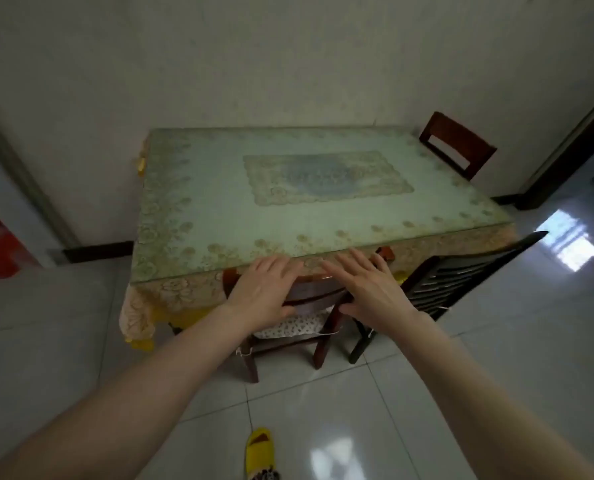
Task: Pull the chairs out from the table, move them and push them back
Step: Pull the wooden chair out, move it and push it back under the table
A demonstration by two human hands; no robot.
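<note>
- Red wooden chair (309, 299) sits tucked under the bench (219, 202) at 6 o'clock.
- Left hand (264, 289) and right hand (371, 289) rest on its backrest, fingers (275, 263) spread, not yet curled.
- Best to wrap both top-rail corners, then pull straight back evenly.

One table (219, 188) is shown, covered by one lace-patterned cloth (164, 299) under a clear top. Three chairs are visible: one reddish wooden chair (320, 299) at the near edge with one spotted cushion (299, 325), one dark slatted chair (462, 275) beside it, and one reddish chair (458, 143) at the far corner. Two hands, left hand (264, 289) and right hand (371, 289), and one yellow slipper (259, 452) complete the count.
</note>
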